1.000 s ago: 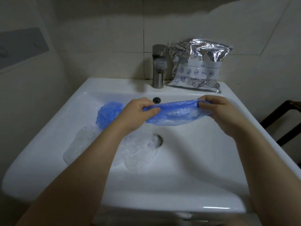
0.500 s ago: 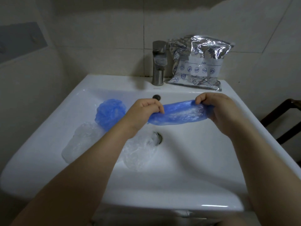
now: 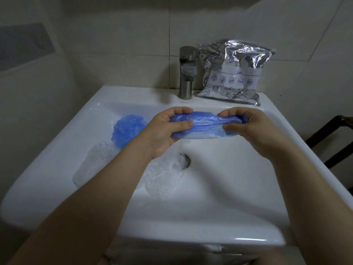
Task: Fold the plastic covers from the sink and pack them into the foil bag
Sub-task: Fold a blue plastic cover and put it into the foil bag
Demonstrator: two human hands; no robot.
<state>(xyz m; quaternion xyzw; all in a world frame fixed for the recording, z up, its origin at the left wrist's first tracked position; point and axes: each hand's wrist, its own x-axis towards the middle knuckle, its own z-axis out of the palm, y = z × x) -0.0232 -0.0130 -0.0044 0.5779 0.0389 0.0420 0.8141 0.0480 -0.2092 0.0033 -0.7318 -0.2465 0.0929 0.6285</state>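
A blue plastic cover (image 3: 207, 126), folded into a narrow strip, is stretched between both hands above the sink basin (image 3: 219, 180). My left hand (image 3: 168, 129) pinches its left end and my right hand (image 3: 250, 127) pinches its right end. A second blue cover (image 3: 127, 131) lies bunched in the basin at the left. Two clear covers lie in the basin: one (image 3: 95, 163) at the left, another (image 3: 164, 178) beside the drain, partly behind my left forearm. The silver foil bag (image 3: 233, 71) leans on the wall at the sink's back right.
A steel faucet (image 3: 187, 71) stands at the back middle of the sink, just left of the foil bag. The drain (image 3: 186, 159) sits mid-basin. A dark chair frame (image 3: 332, 140) is at the right beyond the sink edge. Tiled walls close the back and left.
The blue cover has been folded narrower between my hands. My hands have come closer together, and the left hand has turned palm-up on its end.
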